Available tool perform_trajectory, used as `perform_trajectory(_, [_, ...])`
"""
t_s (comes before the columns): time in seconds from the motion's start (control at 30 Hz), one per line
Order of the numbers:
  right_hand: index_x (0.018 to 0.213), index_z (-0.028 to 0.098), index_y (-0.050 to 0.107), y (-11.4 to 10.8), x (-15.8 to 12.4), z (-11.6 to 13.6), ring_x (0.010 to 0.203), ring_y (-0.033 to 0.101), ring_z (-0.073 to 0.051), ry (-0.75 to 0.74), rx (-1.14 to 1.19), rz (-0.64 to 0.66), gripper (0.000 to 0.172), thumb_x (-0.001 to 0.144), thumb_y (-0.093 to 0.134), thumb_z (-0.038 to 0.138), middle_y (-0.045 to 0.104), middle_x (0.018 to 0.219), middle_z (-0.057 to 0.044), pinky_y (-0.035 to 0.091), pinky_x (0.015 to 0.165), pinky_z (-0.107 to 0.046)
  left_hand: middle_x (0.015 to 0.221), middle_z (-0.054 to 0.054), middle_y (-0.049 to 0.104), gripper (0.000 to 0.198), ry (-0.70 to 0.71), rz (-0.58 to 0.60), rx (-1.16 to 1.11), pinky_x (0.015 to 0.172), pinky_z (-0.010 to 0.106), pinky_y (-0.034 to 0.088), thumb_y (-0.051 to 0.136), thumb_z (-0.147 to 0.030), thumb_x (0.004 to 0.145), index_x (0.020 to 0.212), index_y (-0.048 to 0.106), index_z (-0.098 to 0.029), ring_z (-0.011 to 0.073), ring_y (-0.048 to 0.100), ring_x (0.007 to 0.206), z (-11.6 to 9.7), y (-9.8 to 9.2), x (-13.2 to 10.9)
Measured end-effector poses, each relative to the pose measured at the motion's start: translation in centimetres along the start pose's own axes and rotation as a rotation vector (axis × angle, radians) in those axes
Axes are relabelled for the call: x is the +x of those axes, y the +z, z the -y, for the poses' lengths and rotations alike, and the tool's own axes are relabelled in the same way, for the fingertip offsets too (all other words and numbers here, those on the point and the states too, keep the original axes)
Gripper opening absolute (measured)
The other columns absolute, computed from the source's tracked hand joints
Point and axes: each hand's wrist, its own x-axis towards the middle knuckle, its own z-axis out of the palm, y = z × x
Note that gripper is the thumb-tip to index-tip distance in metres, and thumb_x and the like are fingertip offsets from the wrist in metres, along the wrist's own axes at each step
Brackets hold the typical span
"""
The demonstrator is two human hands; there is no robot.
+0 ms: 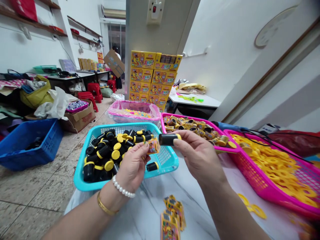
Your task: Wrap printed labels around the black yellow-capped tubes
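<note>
My left hand (133, 165) pinches a small printed yellow-orange wrapper (153, 146) above the near edge of a turquoise basket (127, 181). Beside it, my right hand (197, 153) grips a black cylinder with a yellow cap (167, 139), its black end facing the wrapper. The two items are very close; whether they touch I cannot tell. More black cylinders with yellow caps (103, 151) fill the basket. On the marble-patterned table (140, 213), below my hands, lies a loose pile of printed wrappers (171, 221).
A pink basket (163, 120) behind my right hand holds wrapped cylinders. Another pink basket (260, 186) at right holds yellow rings, with loose rings (257, 211) on the table. Farther back are a pink lined tub (116, 116) and stacked yellow boxes (142, 75). A person (118, 53) carries a carton.
</note>
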Motion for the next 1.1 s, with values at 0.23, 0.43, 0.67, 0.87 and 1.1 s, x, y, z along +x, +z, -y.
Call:
perform_trajectory(0.23, [0.078, 0.019, 0.064, 0.5, -0.2, -0.4, 0.063, 0.059, -0.013, 0.058, -0.145, 0.039, 0.025, 0.069, 0.079, 0.037, 0.063, 0.069, 0.0, 0.049, 0.058, -0.024, 0.074, -0.002, 0.07, 0.041, -0.003, -0.063, -0.073, 0.066, 0.022, 0.041, 0.098, -0.029, 0.041, 0.073, 0.076, -0.015, 0.008, 0.057, 0.069, 0.1, -0.2, 0.3])
perform_trajectory(0.43, [0.088, 0.021, 0.063, 0.5, -1.0, -0.4, 0.071, 0.065, -0.016, -0.01, -0.189, 0.116, 0.019, 0.078, 0.074, 0.032, 0.066, 0.074, -0.001, 0.053, 0.06, -0.024, 0.074, -0.002, 0.071, 0.036, 0.013, -0.056, -0.066, 0.064, 0.021, 0.04, 0.096, -0.029, 0.046, 0.07, 0.075, -0.015, 0.0079, 0.057, 0.068, 0.1, -0.3, 0.3])
perform_trajectory(0.67, [0.096, 0.021, 0.066, -0.2, -0.5, 0.0, 0.075, 0.069, -0.015, -0.053, -0.121, 0.057, 0.03, 0.072, 0.082, 0.031, 0.072, 0.086, -0.002, 0.057, 0.066, -0.024, 0.077, -0.001, 0.071, 0.039, 0.028, -0.043, -0.057, 0.066, 0.021, 0.04, 0.097, -0.028, 0.044, 0.075, 0.077, -0.015, 0.0079, 0.058, 0.069, -0.1, -0.2, 0.2])
perform_trajectory(0.87, [0.092, 0.021, 0.069, -0.1, -0.1, -0.2, 0.075, 0.069, -0.014, 0.039, 0.113, 0.048, 0.031, 0.07, 0.085, 0.036, 0.073, 0.086, -0.001, 0.058, 0.074, -0.027, 0.075, -0.001, 0.071, 0.039, -0.003, -0.056, -0.074, 0.066, 0.022, 0.039, 0.097, -0.028, 0.043, 0.074, 0.076, -0.015, 0.0082, 0.058, 0.069, -0.1, -0.2, 0.2])
perform_trajectory(1.1, [0.085, 0.018, 0.066, 0.6, -0.1, -0.8, 0.072, 0.068, -0.011, 0.201, 0.122, 0.061, 0.038, 0.062, 0.089, 0.039, 0.071, 0.077, 0.001, 0.056, 0.071, -0.022, 0.076, -0.003, 0.072, 0.044, 0.015, -0.062, -0.086, 0.066, 0.021, 0.038, 0.099, -0.031, 0.038, 0.074, 0.077, -0.017, 0.0079, 0.058, 0.071, -0.1, -0.1, 0.3])
